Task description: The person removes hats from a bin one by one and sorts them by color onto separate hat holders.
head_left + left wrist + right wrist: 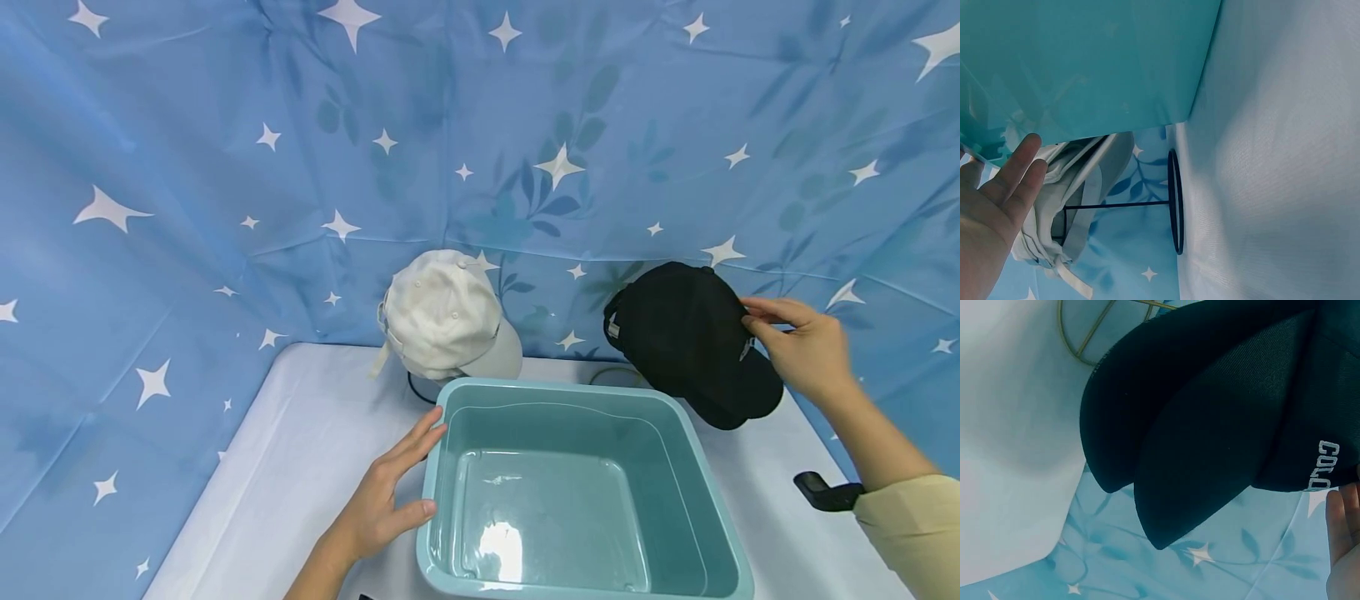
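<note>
My left hand (386,487) is at the left rim of a teal plastic basin (555,387), fingers spread and the thumb at its edge. Behind the basin, a white cap (442,312) sits on a thin black wire stand (1116,205), its strap hanging loose. My right hand (806,346) reaches to the front of a black cap (675,325), thumb and fingertips extended against its side near the pale lettering (1324,465). In the right wrist view two black brims (1191,469) overlap, one behind the other.
The basin holds nothing but glare on its floor. A gold wire stand base (618,375) shows beneath the black cap. The white table (300,450) ends against a blue starry cloth (225,167). A black strap-like piece (828,492) juts from my right wrist.
</note>
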